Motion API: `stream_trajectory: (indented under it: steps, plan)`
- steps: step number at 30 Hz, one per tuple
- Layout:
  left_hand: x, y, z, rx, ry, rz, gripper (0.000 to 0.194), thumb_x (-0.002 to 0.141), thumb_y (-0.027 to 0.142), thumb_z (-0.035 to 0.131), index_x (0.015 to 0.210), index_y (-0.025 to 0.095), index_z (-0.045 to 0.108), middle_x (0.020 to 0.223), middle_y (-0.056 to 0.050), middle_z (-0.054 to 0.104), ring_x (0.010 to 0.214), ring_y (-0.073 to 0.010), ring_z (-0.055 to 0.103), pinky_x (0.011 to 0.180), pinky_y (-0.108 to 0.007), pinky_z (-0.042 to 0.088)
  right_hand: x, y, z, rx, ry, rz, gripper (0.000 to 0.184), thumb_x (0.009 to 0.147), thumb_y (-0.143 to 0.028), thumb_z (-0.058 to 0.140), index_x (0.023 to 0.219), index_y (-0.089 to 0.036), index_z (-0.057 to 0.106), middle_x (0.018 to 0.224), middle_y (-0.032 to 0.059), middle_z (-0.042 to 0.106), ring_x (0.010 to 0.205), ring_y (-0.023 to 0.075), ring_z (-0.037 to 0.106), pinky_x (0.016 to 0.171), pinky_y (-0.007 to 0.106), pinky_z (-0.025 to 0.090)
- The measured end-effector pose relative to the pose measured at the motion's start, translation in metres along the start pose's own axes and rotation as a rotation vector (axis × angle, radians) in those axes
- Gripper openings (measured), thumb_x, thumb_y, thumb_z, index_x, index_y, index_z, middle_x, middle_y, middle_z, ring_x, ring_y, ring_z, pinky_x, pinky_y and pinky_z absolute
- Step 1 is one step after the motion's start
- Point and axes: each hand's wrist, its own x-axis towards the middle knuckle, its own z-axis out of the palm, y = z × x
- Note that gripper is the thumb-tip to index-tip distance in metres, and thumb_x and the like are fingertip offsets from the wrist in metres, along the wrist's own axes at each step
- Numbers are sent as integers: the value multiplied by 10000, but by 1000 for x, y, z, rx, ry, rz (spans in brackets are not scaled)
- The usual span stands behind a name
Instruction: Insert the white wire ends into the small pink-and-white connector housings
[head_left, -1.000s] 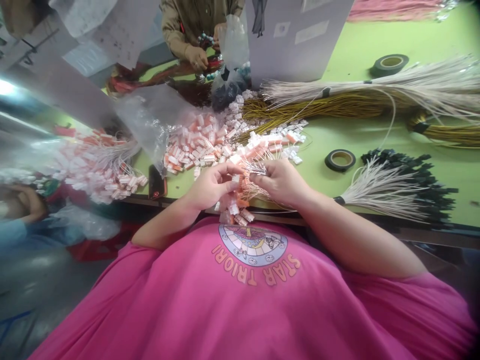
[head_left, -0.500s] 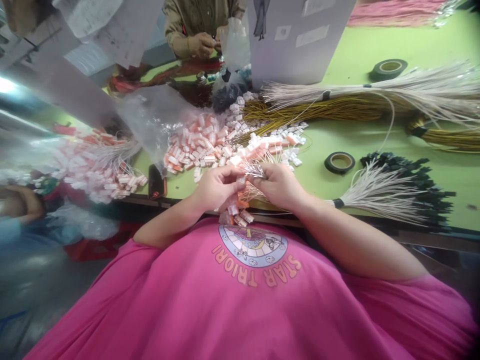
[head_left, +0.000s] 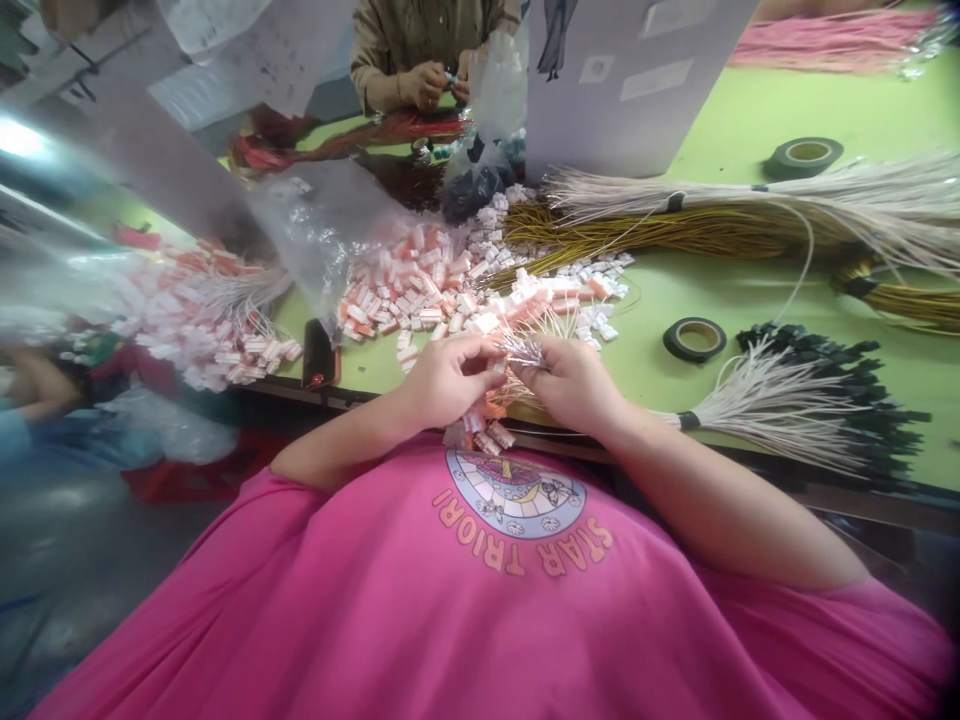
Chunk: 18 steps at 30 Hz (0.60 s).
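Observation:
At the table's front edge, my right hand is closed around a bundle of thin white wires, whose bare metal-tipped ends point towards my left hand. My left hand pinches a small white connector housing between thumb and fingertips, close to those tips; the fingers cover most of it. Below and between the hands hang several white and orange connectors on wires. Just behind lies a heap of loose white and orange connector housings.
A roll of black tape and a wire bundle with black connectors lie right. White wires and yellow-brown wires stretch behind. A phone sits left, near a clear plastic bag. Across the table, a co-worker's hands hold something small.
The camera view has turned slightly, so the table and its things appear farther right. My hands stay together with nearly the same grip; the left fingertips have shifted slightly around the connector housing.

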Motion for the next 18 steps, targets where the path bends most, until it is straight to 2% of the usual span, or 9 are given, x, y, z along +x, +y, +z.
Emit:
stream_trajectory:
  steps: [4,7,9,12,14,16,17,18]
  plan:
    - [0,0,0,51,10,50,96,711,199,698,770,128,671,658,-8,613,586,-89,523,539,-215,428,0,0,0,-47,26,19,174,746,-244,525,601,-177,457,534,-21,453,539,108,403,504,255,297]
    - [0,2,-4,65,-17,101,90,731,190,685,802,137,669,676,-1,605,589,-82,524,558,-210,435,0,0,-2,63,-19,3,155,773,-266,527,659,-160,536,599,-6,522,583,118,458,544,260,344]
    - [0,2,-11,124,-36,199,90,763,219,666,816,147,666,700,-6,609,617,-89,537,588,-215,448,2,1,-5,158,-76,-42,159,788,-285,536,715,-154,589,678,7,579,640,128,507,589,265,378]
    - [3,-5,-31,227,-95,324,152,801,284,642,894,166,664,789,-25,639,679,-106,570,646,-234,472,5,5,-7,205,-85,-73,194,793,-311,557,679,-162,606,651,0,578,628,126,516,574,261,381]
    - [9,-20,-50,270,-92,326,208,813,291,624,985,180,657,922,-48,654,756,-126,598,700,-255,494,8,8,-8,198,-21,-104,207,785,-306,573,634,-167,601,653,7,580,635,129,520,578,267,386]
    - [16,-45,-70,372,-10,292,210,837,238,564,1016,183,659,1037,-68,640,874,-159,603,789,-298,498,10,11,-9,210,57,-138,189,773,-291,592,628,-170,607,708,21,601,684,139,535,615,277,401]
    - [18,-60,-79,476,44,260,212,850,195,511,984,182,674,1029,-69,642,939,-179,590,852,-332,480,10,12,-9,225,87,-129,178,767,-289,602,633,-171,611,718,21,604,694,141,537,623,280,402]
    - [20,-75,-87,589,32,220,253,847,151,463,960,184,688,1020,-70,644,974,-196,579,891,-363,463,10,13,-8,246,102,-101,172,762,-291,610,639,-171,613,700,16,597,683,139,531,613,280,398]
